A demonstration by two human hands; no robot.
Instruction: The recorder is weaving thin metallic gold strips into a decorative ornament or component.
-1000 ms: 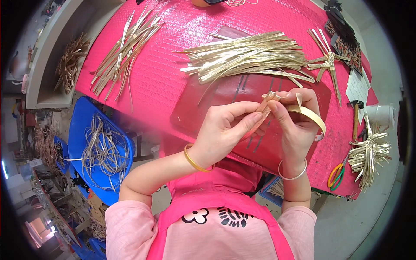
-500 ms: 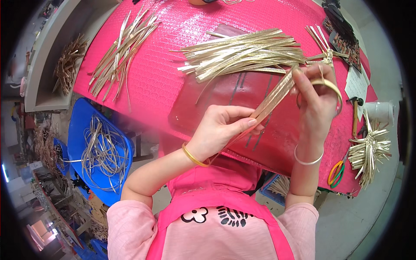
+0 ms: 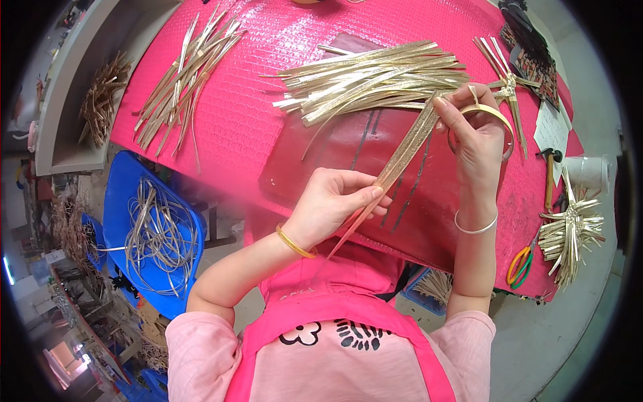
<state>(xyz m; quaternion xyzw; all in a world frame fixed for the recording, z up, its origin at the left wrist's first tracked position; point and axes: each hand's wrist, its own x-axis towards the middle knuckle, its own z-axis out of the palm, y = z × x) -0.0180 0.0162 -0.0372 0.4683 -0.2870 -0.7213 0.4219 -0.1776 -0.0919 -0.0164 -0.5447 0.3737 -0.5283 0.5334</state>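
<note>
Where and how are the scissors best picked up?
Probably by the handles, from the near side, with the right hand once it is free of the gold strip: the handles face the person, while the blades point away, beside the gold bundle.

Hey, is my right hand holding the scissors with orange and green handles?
No, the scissors lie on the pink tabletop, while the right hand pinches the gold strip.
</note>
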